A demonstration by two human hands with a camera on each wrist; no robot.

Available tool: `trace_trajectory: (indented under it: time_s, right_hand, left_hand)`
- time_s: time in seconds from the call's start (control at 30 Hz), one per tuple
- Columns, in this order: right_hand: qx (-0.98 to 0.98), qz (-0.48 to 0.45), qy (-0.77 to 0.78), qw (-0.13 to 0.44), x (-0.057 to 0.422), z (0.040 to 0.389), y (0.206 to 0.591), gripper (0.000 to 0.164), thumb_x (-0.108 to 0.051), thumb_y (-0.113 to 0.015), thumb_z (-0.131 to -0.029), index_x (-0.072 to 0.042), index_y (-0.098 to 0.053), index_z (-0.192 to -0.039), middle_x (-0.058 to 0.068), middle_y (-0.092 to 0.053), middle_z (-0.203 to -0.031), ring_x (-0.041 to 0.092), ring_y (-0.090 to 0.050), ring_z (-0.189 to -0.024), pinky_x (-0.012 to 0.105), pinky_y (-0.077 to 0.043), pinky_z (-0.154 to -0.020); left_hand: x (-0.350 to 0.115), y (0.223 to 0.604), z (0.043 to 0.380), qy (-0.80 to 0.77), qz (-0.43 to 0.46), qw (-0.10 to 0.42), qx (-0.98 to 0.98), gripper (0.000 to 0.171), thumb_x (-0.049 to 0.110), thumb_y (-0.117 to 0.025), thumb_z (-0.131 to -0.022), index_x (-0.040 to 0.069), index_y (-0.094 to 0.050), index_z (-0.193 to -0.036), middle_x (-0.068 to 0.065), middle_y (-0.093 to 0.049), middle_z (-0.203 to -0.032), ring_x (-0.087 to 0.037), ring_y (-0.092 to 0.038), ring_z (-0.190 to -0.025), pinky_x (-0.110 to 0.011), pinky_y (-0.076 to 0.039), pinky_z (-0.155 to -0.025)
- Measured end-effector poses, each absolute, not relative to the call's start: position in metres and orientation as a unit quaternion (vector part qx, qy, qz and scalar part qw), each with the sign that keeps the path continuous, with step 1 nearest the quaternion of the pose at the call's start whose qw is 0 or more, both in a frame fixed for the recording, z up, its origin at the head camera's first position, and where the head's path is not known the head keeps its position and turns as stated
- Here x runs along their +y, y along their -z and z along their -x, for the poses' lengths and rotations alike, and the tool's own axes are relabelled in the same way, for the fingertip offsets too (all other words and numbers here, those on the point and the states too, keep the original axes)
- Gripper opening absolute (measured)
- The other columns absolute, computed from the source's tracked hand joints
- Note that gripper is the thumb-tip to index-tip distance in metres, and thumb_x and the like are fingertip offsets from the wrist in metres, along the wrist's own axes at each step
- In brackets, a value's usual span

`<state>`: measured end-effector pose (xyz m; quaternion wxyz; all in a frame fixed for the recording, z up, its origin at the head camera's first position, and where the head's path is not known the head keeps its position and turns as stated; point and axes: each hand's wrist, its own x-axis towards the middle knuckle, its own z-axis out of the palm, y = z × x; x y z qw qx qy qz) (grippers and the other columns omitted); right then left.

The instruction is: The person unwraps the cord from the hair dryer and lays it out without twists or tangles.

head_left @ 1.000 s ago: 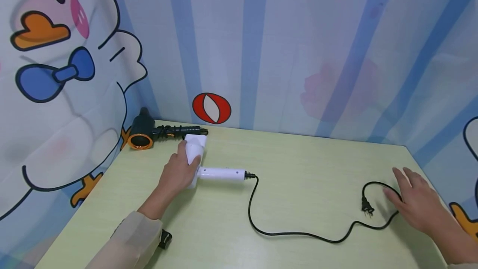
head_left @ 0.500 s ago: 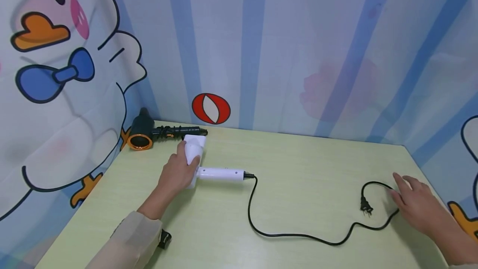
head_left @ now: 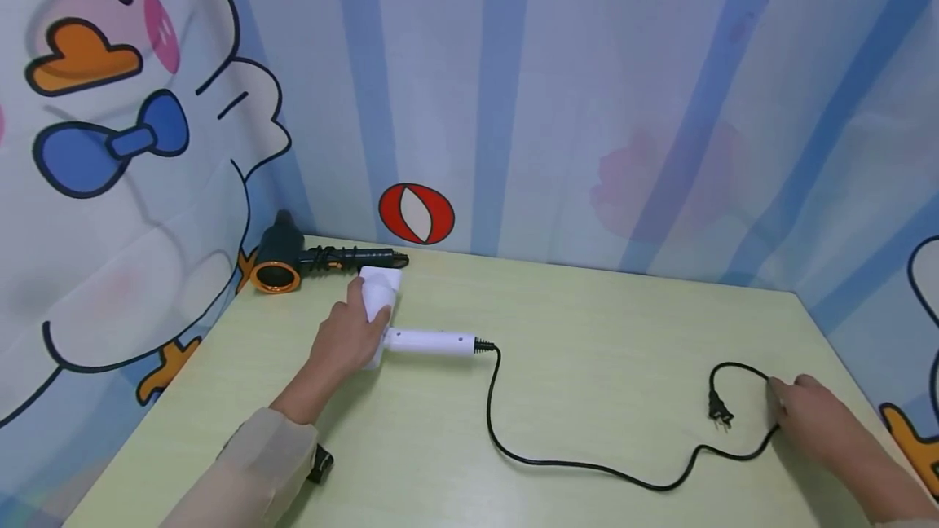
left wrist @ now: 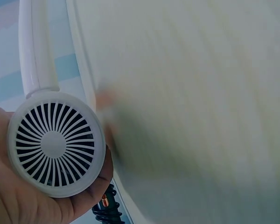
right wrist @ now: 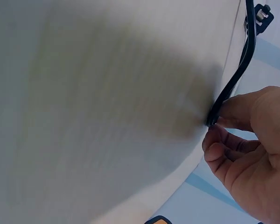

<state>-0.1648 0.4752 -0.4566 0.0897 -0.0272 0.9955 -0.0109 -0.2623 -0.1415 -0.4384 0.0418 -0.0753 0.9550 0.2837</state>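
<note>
A white hair dryer (head_left: pixel 429 341) lies on the table with its handle pointing right. My left hand (head_left: pixel 350 334) grips the dryer's head, fingers and thumb round it; in the left wrist view the round slotted grille (left wrist: pixel 53 144) faces the camera. From the handle end a black power cord (head_left: pixel 579 464) curves across the table to the right. There my right hand (head_left: pixel 814 422) pinches the cord between thumb and curled fingers, near its two-pin plug (head_left: pixel 720 410). The right wrist view shows the cord (right wrist: pixel 231 81) running up from the fingertips.
A dark hair dryer (head_left: pixel 279 255) with an orange rim lies at the table's back left, its cord wound round the handle. Behind the pale table (head_left: pixel 587 308) hangs a blue cartoon-print cloth (head_left: pixel 557 104). A small black object (head_left: pixel 320 464) shows beneath the left sleeve.
My right hand has come down, its spread fingers curling in to pinch the cord. The left hand and the white hair dryer have stayed nearly still.
</note>
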Motion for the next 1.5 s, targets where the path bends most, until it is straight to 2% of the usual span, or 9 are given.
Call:
trace_trajectory:
  time_s: [0.13, 0.43, 0.8, 0.87, 0.93, 1.13, 1.17, 1.33, 1.5]
  right_hand:
    - [0.996, 0.035, 0.002, 0.077, 0.474, 0.169, 0.456, 0.038, 0.005, -0.060, -0.093, 0.022, -0.053, -0.125, 0.022, -0.056, -0.085, 0.029, -0.056, -0.075, 0.040, -0.048, -0.061]
    - [0.998, 0.050, 0.009, 0.034, 0.479, 0.181, 0.452, 0.038, 0.014, -0.057, -0.089, 0.017, -0.059, -0.126, 0.018, -0.059, -0.079, 0.026, -0.050, -0.067, 0.034, -0.041, -0.055]
    - [0.998, 0.060, 0.007, -0.015, 0.493, 0.202, 0.460, 0.039, 0.013, -0.052, -0.091, 0.014, -0.058, -0.130, 0.016, -0.050, -0.072, 0.023, -0.042, -0.062, 0.033, -0.036, -0.053]
    - [0.998, 0.062, 0.005, -0.018, 0.497, 0.207, 0.462, 0.039, 0.013, -0.053, -0.091, 0.013, -0.059, -0.130, 0.016, -0.052, -0.073, 0.025, -0.045, -0.063, 0.034, -0.037, -0.054]
    - [0.998, 0.056, 0.007, -0.026, 0.501, 0.212, 0.463, 0.037, 0.013, -0.052, -0.091, 0.014, -0.060, -0.127, 0.022, -0.057, -0.078, 0.030, -0.051, -0.066, 0.035, -0.039, -0.055]
    - [0.998, 0.015, 0.038, -0.057, 0.514, 0.225, 0.467, 0.026, 0.008, -0.052, -0.090, 0.014, -0.069, -0.109, 0.033, -0.066, -0.096, 0.048, -0.061, -0.080, 0.045, -0.048, -0.059]
    - [0.997, 0.008, 0.048, -0.058, 0.516, 0.227, 0.468, 0.025, 0.007, -0.052, -0.090, 0.014, -0.069, -0.107, 0.033, -0.067, -0.096, 0.048, -0.061, -0.080, 0.048, -0.048, -0.062]
    - [0.994, -0.014, 0.089, -0.064, 0.520, 0.239, 0.467, 0.021, 0.003, -0.053, -0.094, 0.012, -0.070, -0.104, 0.031, -0.068, -0.098, 0.043, -0.062, -0.077, 0.050, -0.049, -0.063]
    - [0.993, -0.019, 0.103, -0.060, 0.522, 0.251, 0.464, 0.023, 0.003, -0.052, -0.094, 0.011, -0.071, -0.105, 0.032, -0.068, -0.102, 0.048, -0.062, -0.086, 0.052, -0.050, -0.067]
  left_hand:
    - [-0.143, 0.439, 0.266, -0.276, 0.079, 0.048, 0.957, 0.080, 0.047, -0.049, -0.103, 0.009, -0.009, -0.161, -0.030, -0.049, -0.134, -0.038, -0.058, -0.102, -0.052, -0.053, -0.083]
    - [-0.145, 0.439, 0.274, -0.252, 0.078, 0.055, 0.963, 0.080, 0.046, -0.050, -0.103, 0.008, -0.009, -0.160, -0.031, -0.048, -0.133, -0.039, -0.057, -0.101, -0.052, -0.053, -0.082]
    - [-0.139, 0.439, 0.281, -0.232, 0.057, 0.051, 0.970, 0.079, 0.045, -0.049, -0.103, 0.005, -0.011, -0.159, -0.032, -0.049, -0.130, -0.040, -0.058, -0.098, -0.052, -0.052, -0.080]
    - [-0.137, 0.439, 0.282, -0.225, 0.055, 0.052, 0.971, 0.078, 0.045, -0.048, -0.103, 0.004, -0.012, -0.159, -0.032, -0.050, -0.130, -0.040, -0.058, -0.099, -0.053, -0.052, -0.080]
    - [-0.134, 0.440, 0.284, -0.219, 0.050, 0.050, 0.973, 0.078, 0.045, -0.047, -0.103, 0.004, -0.012, -0.159, -0.032, -0.050, -0.129, -0.042, -0.059, -0.100, -0.054, -0.052, -0.080]
    - [-0.122, 0.440, 0.292, -0.206, 0.034, 0.043, 0.977, 0.075, 0.044, -0.047, -0.103, 0.002, -0.017, -0.156, -0.031, -0.054, -0.127, -0.043, -0.060, -0.101, -0.055, -0.052, -0.080]
    - [-0.119, 0.440, 0.294, -0.203, 0.036, 0.046, 0.978, 0.075, 0.045, -0.047, -0.103, 0.002, -0.016, -0.156, -0.030, -0.054, -0.127, -0.042, -0.060, -0.100, -0.054, -0.052, -0.079]
    - [-0.110, 0.440, 0.306, -0.184, 0.047, 0.060, 0.980, 0.076, 0.046, -0.046, -0.103, 0.004, -0.015, -0.157, -0.029, -0.055, -0.123, -0.038, -0.059, -0.098, -0.050, -0.052, -0.076]
    - [-0.101, 0.440, 0.317, -0.177, 0.054, 0.065, 0.981, 0.077, 0.047, -0.045, -0.103, 0.004, -0.013, -0.158, -0.029, -0.054, -0.124, -0.038, -0.059, -0.099, -0.050, -0.052, -0.076]
